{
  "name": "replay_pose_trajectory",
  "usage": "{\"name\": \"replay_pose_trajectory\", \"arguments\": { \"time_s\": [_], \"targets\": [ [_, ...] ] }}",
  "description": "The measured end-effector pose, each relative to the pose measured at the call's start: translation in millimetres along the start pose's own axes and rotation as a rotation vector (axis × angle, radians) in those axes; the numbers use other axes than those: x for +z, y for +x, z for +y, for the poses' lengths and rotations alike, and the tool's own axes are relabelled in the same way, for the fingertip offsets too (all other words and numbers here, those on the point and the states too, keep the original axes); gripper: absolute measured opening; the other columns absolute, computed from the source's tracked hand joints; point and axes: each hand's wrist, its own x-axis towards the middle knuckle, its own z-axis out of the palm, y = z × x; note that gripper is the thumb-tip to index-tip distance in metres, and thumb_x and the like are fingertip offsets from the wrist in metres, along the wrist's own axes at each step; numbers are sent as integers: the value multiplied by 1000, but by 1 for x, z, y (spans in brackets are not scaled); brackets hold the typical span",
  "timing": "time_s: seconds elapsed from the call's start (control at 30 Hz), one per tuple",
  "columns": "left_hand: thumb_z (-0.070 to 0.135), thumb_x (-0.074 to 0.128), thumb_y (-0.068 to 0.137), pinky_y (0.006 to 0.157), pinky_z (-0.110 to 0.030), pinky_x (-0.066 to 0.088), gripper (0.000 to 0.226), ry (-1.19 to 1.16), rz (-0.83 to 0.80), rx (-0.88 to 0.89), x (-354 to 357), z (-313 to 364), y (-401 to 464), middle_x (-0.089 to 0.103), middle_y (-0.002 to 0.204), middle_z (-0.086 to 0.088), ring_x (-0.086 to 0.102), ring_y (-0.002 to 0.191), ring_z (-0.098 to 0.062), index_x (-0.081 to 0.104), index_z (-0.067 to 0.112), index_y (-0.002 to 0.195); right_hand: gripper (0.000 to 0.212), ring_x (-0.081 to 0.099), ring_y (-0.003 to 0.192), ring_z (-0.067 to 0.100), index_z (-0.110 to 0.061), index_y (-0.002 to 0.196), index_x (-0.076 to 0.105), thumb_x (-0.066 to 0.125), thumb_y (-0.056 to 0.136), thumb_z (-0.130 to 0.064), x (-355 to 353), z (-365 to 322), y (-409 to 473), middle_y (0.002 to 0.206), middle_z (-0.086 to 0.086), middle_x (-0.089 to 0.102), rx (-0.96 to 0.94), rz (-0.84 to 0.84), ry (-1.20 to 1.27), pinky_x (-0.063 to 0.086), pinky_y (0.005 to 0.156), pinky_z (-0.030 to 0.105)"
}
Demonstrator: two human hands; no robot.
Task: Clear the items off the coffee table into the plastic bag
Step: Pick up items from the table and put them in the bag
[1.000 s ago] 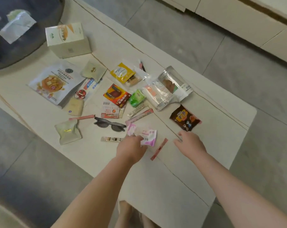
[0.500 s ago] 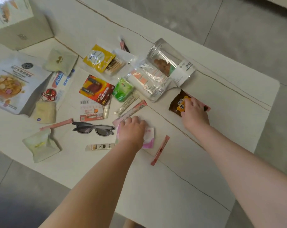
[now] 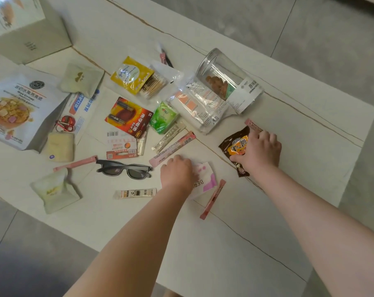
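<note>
Toward the near edge of the tabletop (image 3: pixel 288 61), the left hand (image 3: pixel 177 171) lies curled, knuckles up, on the white-and-pink sachet (image 3: pixel 205 179); whether it grips, I cannot tell. Just right, a pink stick packet (image 3: pixel 212 199) runs near-to-far. The right hand (image 3: pixel 260 153) pinches the brown snack packet (image 3: pixel 235 146). 2 hands are busy, and no plastic bag is in view.

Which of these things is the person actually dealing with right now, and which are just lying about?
In hand now:
left hand on the pink-and-white packet
right hand on the brown snack packet

Lying untouched:
sunglasses
clear jar
battery pack
green packet
cereal bag
</note>
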Motion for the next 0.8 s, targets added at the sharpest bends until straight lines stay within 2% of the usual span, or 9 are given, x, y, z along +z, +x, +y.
{"name": "replay_pose_trajectory", "arguments": {
  "time_s": [0.1, 0.17, 0.27, 0.33, 0.4, 0.47, 0.57, 0.7, 0.8],
  "targets": [
    [40, 57, 92, 76, -36, 47, 35, -211, -47, -5, -3, 8, -4, 50, 111, -9, 54, 95, -26, 58, 8, 107, 70, 34, 127, 33, -6, 128, 43, 68, 79, -49, -4, 7, 3, 136, 17, 42, -43, -4, 54, 33, 104, 41],
    [40, 59, 91, 71, -34, 49, 33, -282, -99, 10, -3, 16, -5, 51, 103, -7, 53, 83, -22, 58, 10, 103, 67, 21, 139, 32, -2, 135, 39, 59, 87, -44, -7, 13, 9, 147, 17, 30, -62, -29, 116, 27, 111, 44],
    [37, 61, 89, 76, -35, 55, 31, -334, -171, 30, 1, 30, -8, 56, 101, -3, 59, 87, -22, 58, 13, 108, 62, 4, 146, 30, 0, 144, 25, 49, 96, -32, -8, 19, 19, 157, 15, 11, -46, -122, 209, 19, 117, 47],
    [34, 61, 89, 81, -38, 56, 31, -317, -178, 50, 9, 38, -11, 57, 107, -5, 60, 95, -24, 57, 14, 112, 56, 15, 143, 34, -2, 141, 31, 52, 95, -27, -5, 22, 21, 154, 18, 17, -21, -125, 261, 26, 114, 48],
    [31, 61, 89, 83, -38, 54, 33, -272, -147, 69, 19, 45, -13, 55, 112, -6, 57, 102, -25, 54, 14, 116, 51, 36, 130, 37, -4, 135, 39, 56, 92, -26, -3, 23, 20, 141, 21, 34, 22, -93, 320, 38, 104, 47],
    [29, 62, 89, 85, -36, 52, 36, -226, -96, 75, 28, 49, -15, 54, 116, -6, 53, 106, -24, 51, 14, 120, 50, 47, 118, 37, -7, 132, 42, 60, 90, -27, -1, 25, 17, 130, 20, 45, 69, -89, 382, 43, 96, 44],
    [25, 58, 91, 82, -33, 48, 32, -150, -28, 59, 39, 54, -17, 55, 116, -6, 52, 106, -24, 47, 14, 119, 47, 54, 110, 36, -10, 129, 42, 60, 90, -28, 1, 25, 11, 123, 19, 52, 127, -94, 474, 48, 92, 46],
    [18, 50, 93, 68, -32, 37, 19, -127, 22, 27, 46, 62, -23, 60, 106, -7, 55, 96, -26, 44, 13, 111, 40, 58, 108, 36, -9, 123, 41, 58, 91, -26, 4, 19, 5, 119, 15, 59, 189, -89, 573, 47, 93, 52],
    [17, 50, 93, 68, -32, 37, 19, -157, 30, -18, 49, 65, -26, 60, 104, -8, 57, 94, -27, 43, 12, 110, 42, 59, 107, 35, -9, 120, 41, 62, 88, -25, 6, 17, 5, 120, 14, 59, 271, -105, 698, 48, 92, 53]
  ]
}}
